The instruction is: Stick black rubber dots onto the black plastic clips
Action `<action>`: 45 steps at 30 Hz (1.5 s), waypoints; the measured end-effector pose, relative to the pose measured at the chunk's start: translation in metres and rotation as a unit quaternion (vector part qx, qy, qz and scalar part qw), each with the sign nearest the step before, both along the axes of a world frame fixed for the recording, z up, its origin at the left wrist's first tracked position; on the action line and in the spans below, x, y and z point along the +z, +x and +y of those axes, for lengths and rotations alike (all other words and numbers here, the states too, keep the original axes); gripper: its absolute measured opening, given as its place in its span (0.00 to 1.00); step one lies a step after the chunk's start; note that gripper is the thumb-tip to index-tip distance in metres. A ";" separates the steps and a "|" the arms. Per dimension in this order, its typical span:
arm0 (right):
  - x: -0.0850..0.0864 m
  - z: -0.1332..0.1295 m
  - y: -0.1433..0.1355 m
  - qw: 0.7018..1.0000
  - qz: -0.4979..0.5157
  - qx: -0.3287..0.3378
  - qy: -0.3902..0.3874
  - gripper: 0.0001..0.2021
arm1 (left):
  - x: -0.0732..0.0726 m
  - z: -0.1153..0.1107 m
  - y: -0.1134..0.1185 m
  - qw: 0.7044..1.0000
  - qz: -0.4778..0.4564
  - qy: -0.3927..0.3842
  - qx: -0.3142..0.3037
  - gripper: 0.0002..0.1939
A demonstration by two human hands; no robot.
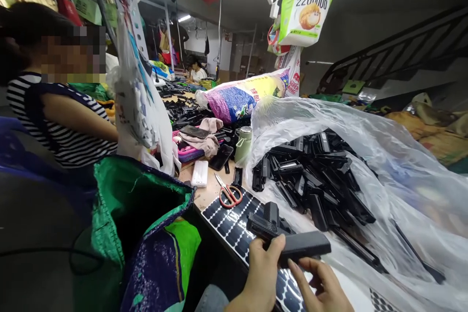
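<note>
Beside the clear bag [398,156], a black piece [307,245] is pinched by left hand [261,273] and right hand [321,285]; inside the bag, a heap [318,180] is left untouched; finished pieces cannot be distinguished.

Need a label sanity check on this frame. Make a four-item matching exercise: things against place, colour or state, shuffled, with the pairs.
1. Scissors
2. Flask
3. Woven sack
4. Black plastic part

A. Pale green, upright
B. At the left hand and right hand
C. Red handles, partly on the gridded panel
D. Mouth gaping open

Pairs: 1-C, 2-A, 3-D, 4-B
</note>
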State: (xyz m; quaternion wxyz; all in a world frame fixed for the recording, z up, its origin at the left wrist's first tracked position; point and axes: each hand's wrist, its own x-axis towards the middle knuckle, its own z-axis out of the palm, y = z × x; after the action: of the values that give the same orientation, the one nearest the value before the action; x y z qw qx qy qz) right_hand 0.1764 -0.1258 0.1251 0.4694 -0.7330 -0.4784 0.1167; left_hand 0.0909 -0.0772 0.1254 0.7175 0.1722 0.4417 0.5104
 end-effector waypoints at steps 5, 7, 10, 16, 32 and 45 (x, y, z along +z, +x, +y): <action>0.016 0.006 -0.003 0.997 0.000 0.053 -0.047 0.15 | 0.007 0.013 -0.007 0.997 -0.059 -0.002 -0.042 0.11; 0.021 0.009 -0.005 0.997 0.003 0.058 -0.060 0.12 | 0.009 0.018 -0.010 0.995 -0.076 0.004 -0.066 0.11; 0.024 0.011 -0.007 0.995 0.014 0.064 -0.072 0.10 | 0.012 0.019 -0.012 0.993 -0.079 0.017 -0.087 0.12; 0.029 0.002 -0.008 0.994 0.012 0.089 -0.059 0.07 | 0.011 0.010 -0.008 0.989 -0.070 0.071 -0.113 0.12; 0.013 -0.048 0.085 0.941 0.260 -0.153 0.154 0.20 | -0.007 -0.017 0.035 0.958 -0.026 0.149 -0.244 0.17; -0.062 -0.053 0.126 0.906 0.383 -0.158 0.090 0.38 | -0.047 0.009 0.057 0.849 0.308 0.333 -0.270 0.17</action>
State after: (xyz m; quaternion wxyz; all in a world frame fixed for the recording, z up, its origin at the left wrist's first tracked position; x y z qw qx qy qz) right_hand 0.3021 -0.1784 0.0631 0.6923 -0.6527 -0.1487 0.2694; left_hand 0.1475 -0.0682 0.0782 0.5536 0.6615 0.3802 0.3338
